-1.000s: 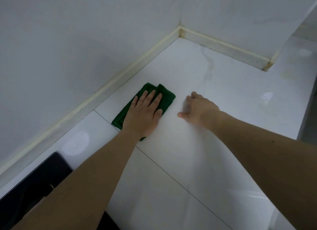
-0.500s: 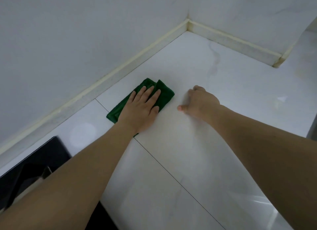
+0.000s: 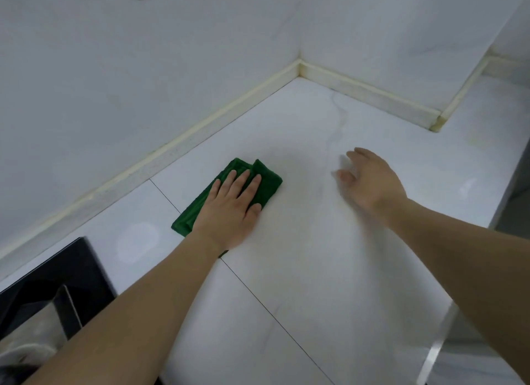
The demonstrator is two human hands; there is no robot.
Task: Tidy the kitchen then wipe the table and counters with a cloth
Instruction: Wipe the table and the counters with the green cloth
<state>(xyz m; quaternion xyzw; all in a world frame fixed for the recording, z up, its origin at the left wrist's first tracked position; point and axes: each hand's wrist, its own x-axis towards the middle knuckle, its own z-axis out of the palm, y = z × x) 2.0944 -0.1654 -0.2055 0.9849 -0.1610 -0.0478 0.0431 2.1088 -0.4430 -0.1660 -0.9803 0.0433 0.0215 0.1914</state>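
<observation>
Cloth (image 3: pixel 266 181) stayed flat under the left hand (image 3: pixel 229 209); the right hand (image 3: pixel 370 181) had uncurled, fingers spread over the bench (image 3: pixel 315 270).

Readable text: none is showing anywhere
Cloth (image 3: pixel 266 181): no label or brand is appearing on it
Counter (image 3: pixel 315 270): only veining and seams are showing, no signs or numbers
</observation>
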